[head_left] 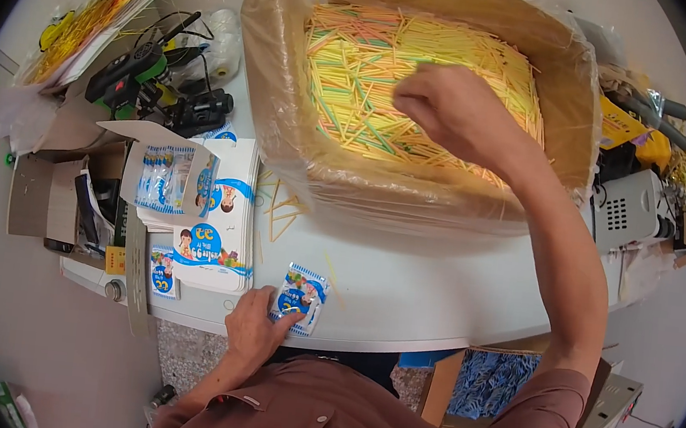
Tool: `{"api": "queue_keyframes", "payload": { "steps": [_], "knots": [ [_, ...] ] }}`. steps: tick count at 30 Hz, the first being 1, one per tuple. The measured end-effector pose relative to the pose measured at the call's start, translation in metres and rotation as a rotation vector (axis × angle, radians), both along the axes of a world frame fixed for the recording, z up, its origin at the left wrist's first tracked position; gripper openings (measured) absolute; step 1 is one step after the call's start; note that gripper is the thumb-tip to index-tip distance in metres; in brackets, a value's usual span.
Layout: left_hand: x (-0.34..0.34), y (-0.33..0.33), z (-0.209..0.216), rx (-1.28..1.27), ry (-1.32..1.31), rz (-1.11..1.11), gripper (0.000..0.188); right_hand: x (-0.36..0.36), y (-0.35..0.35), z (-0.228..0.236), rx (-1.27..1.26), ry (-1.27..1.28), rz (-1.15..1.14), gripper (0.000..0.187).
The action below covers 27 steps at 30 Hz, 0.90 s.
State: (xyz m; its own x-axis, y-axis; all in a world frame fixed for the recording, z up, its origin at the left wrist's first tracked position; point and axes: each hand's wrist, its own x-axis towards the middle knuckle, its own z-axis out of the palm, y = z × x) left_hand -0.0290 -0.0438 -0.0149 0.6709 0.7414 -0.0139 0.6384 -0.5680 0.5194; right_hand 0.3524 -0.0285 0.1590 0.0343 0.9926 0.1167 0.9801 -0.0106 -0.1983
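A small white-and-blue printed packet (301, 297) lies flat near the table's front edge. My left hand (254, 326) rests at its left side, thumb pressed onto it and fingers curled. Farther back, a large plastic-lined carton (568, 104) holds a heap of thin sticks (367, 66), like straws, in yellow, orange and green. Over this heap hovers my right hand (446, 108), slightly blurred, its fingers drawn together. What those fingers hold, if anything, cannot be made out.
Left of the packet lies a stack of flat printed cartons (217, 255), with an open box of packets (167, 179) on it. Another packet (163, 272) lies nearby. Loose sticks (283, 212) lie before the carton. A grey machine (631, 213) stands right; a box of blue wrappers (492, 384) is below.
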Motion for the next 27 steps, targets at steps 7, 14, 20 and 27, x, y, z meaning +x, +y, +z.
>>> {"api": "queue_keyframes", "payload": {
  "steps": [7,14,20,27],
  "knots": [
    [0.001,-0.006,-0.013,-0.136,-0.013,0.108,0.044,-0.006,0.079,-0.041,-0.179,-0.139,0.077,0.016],
    [0.002,0.001,-0.014,0.001,-0.140,0.041,0.009,-0.010,0.095,-0.053,-0.196,-0.215,0.106,0.018],
    [-0.002,0.007,-0.006,0.067,-0.175,0.015,0.006,-0.018,0.117,-0.071,-0.130,-0.359,0.087,0.020],
    [-0.015,0.009,-0.006,-0.556,-0.524,0.248,0.009,-0.013,0.126,-0.084,-0.135,-0.487,0.142,0.025]
  ]
}}
